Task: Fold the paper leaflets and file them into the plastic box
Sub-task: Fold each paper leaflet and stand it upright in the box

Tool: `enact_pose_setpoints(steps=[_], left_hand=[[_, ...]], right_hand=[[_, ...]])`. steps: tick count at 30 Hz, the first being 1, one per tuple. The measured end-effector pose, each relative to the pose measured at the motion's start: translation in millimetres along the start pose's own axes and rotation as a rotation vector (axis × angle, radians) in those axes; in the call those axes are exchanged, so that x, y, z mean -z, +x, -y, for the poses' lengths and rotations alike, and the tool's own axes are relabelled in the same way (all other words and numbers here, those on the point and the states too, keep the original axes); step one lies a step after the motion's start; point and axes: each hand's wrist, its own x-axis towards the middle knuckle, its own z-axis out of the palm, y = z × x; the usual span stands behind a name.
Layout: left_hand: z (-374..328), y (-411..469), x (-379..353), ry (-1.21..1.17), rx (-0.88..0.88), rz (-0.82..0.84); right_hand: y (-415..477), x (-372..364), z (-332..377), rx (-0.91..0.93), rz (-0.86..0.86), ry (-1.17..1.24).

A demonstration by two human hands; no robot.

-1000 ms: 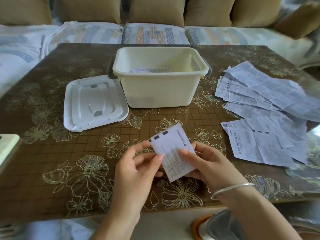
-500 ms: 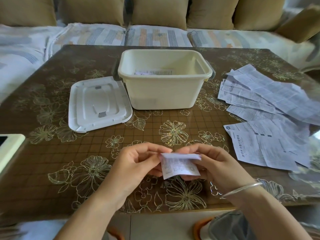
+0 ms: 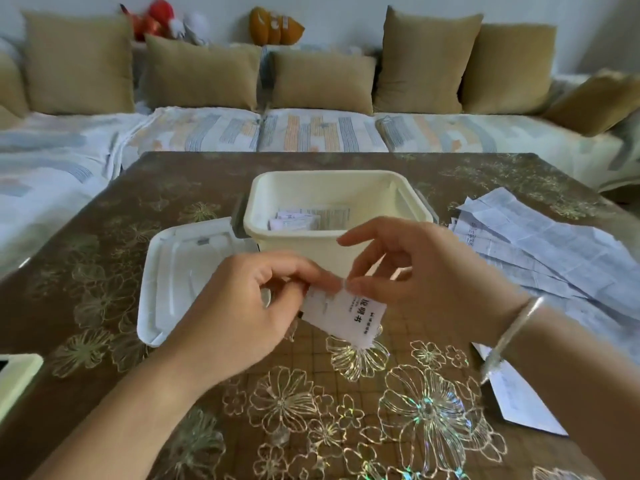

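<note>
Pinching leaflet point(image 3: 346, 317), left hand point(image 3: 242, 306) and right hand point(image 3: 426, 268) hover over floral table point(image 3: 104, 237) by sofa point(image 3: 311, 129).

Your folded leaflet point(image 3: 346, 315), a small white rectangle with black print, hangs tilted over the counter point(image 3: 194, 344), pinched at its top by your left hand point(image 3: 239, 306) and right hand point(image 3: 419, 271), before the open cream plastic box point(image 3: 304, 252) holding filed leaflets point(image 3: 304, 218); unfolded leaflets point(image 3: 540, 251) lie spread to its right.

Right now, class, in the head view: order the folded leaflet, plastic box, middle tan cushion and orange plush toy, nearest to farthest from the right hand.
1. folded leaflet, pinched by the right hand.
2. plastic box, just beyond, mid-table.
3. middle tan cushion, on the sofa.
4. orange plush toy, behind the cushions.
</note>
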Motion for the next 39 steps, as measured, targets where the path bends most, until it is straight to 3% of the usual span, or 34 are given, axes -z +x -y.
enact_pose_setpoints(steps=[4, 11, 18, 21, 27, 39], left_hand=[[-8, 41, 22, 0.153, -0.084, -0.044], [28, 115, 53, 0.491, 0.023, -0.323], [46, 150, 32, 0.685, 0.064, 0.012], [53, 164, 30, 0.731, 0.062, 0.100], [54, 189, 29, 0.758, 0.177, 0.474], [63, 204, 26, 0.915, 0.314, 0.633]], right_hand=[[49, 20, 5, 0.040, 0.083, -0.142], [138, 32, -24, 0.112, -0.010, -0.385], [180, 11, -63, 0.062, 0.110, -0.642], [185, 4, -70, 0.068, 0.103, -0.678], [190, -7, -80, 0.081, 0.082, -0.704], [193, -15, -81, 0.100, 0.123, -0.687]])
